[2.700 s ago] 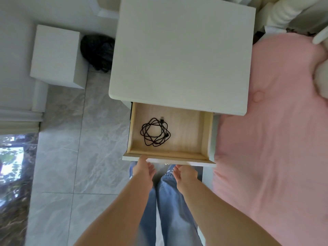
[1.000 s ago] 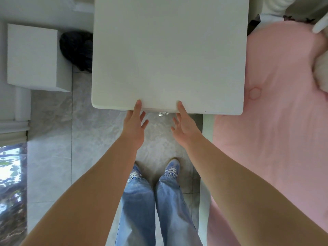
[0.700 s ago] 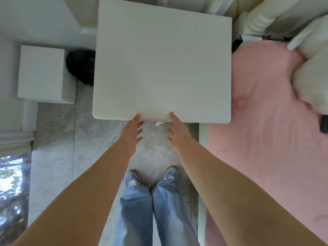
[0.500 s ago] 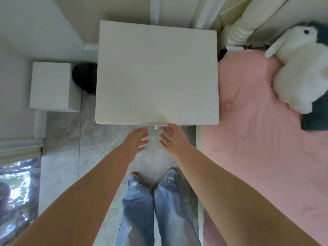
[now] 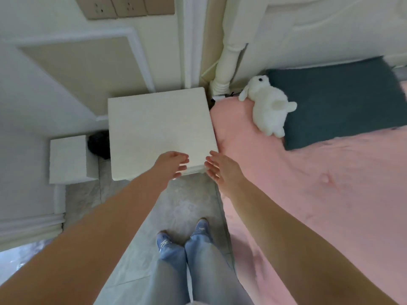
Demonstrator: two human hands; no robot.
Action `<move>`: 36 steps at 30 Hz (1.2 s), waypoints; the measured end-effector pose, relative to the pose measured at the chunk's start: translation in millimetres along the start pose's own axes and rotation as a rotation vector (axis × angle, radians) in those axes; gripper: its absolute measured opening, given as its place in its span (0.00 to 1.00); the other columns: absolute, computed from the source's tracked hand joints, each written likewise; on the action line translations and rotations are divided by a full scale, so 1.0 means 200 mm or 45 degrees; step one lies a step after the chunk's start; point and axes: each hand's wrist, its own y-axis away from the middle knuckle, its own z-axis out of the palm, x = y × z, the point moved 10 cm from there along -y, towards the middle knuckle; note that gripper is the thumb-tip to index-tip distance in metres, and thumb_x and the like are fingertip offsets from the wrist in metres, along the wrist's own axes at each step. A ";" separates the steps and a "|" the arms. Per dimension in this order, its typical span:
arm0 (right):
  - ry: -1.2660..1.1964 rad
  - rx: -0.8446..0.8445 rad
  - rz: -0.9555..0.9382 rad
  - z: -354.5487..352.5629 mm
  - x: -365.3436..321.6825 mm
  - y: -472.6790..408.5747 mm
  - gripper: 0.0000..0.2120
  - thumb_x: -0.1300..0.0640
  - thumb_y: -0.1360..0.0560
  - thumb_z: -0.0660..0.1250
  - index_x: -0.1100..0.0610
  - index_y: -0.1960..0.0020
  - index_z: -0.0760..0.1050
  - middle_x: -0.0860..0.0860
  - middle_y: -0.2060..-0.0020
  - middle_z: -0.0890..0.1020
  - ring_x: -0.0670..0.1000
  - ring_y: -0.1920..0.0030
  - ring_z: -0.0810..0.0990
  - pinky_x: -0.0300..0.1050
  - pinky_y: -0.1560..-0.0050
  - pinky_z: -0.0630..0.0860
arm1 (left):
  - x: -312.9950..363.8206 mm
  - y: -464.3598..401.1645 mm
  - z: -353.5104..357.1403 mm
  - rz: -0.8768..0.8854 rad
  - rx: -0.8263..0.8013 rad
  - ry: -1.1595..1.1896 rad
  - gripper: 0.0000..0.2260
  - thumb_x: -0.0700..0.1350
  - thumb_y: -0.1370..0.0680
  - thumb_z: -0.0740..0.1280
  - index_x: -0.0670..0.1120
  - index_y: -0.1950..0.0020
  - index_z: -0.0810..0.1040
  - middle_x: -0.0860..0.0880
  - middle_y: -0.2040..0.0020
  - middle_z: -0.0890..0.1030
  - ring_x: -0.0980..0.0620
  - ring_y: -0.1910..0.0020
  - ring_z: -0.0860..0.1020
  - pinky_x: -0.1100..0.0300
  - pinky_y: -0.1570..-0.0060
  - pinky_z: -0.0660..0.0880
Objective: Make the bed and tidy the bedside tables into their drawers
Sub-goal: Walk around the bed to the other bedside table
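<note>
The white bedside table [image 5: 158, 126] stands against the wall, its top bare and its drawer hidden under the top. My left hand [image 5: 172, 165] hovers over the table's front edge with fingers apart, holding nothing. My right hand [image 5: 222, 170] floats by the table's front right corner, fingers spread and empty. To the right lies the bed under a pink cover [image 5: 319, 194], smooth and flat. A white plush rabbit [image 5: 267, 106] lies at the bed's head beside a dark teal pillow [image 5: 339, 100].
A small white box-shaped stool [image 5: 67, 158] stands left of the table, with a black bag [image 5: 98, 144] between them. Grey tiled floor [image 5: 185, 205] runs between table and bed, where my feet stand. A cream headboard post [image 5: 226, 62] rises behind the table.
The drawer with the black cable has been pushed shut. My hands have since come off the table's front edge and lifted, and my view has tilted up toward the bed's head.
</note>
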 end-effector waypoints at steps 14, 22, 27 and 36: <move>-0.612 0.248 -0.288 -0.60 -0.37 0.54 0.13 0.62 0.22 0.65 0.57 0.38 0.77 0.51 0.50 0.82 0.52 0.48 0.81 0.46 0.44 0.76 | 0.57 0.40 0.78 0.352 -0.503 -0.425 0.08 0.41 0.20 0.64 0.45 0.42 0.79 0.48 0.45 0.83 0.48 0.44 0.81 0.51 0.40 0.75; -0.963 0.749 -0.609 -1.01 -0.34 0.99 0.09 0.63 0.24 0.66 0.54 0.46 0.79 0.51 0.52 0.82 0.51 0.50 0.81 0.44 0.49 0.77 | 0.63 0.72 1.20 0.503 -0.910 -0.774 0.07 0.42 0.20 0.63 0.46 0.43 0.78 0.49 0.45 0.82 0.49 0.46 0.81 0.51 0.40 0.76; -1.169 1.046 -0.717 -1.20 -0.05 1.34 0.09 0.65 0.26 0.66 0.54 0.50 0.79 0.51 0.59 0.81 0.50 0.53 0.79 0.43 0.54 0.77 | 0.41 0.98 1.45 0.528 -1.177 -0.988 0.08 0.41 0.19 0.62 0.45 0.43 0.78 0.49 0.47 0.82 0.49 0.48 0.81 0.52 0.42 0.75; -1.576 1.432 -0.798 -1.42 0.71 2.05 0.11 0.67 0.28 0.67 0.55 0.48 0.79 0.51 0.57 0.80 0.51 0.52 0.76 0.44 0.49 0.77 | -0.25 1.64 1.77 0.476 -1.684 -1.263 0.06 0.38 0.20 0.63 0.47 0.50 0.78 0.48 0.49 0.82 0.51 0.53 0.81 0.58 0.53 0.76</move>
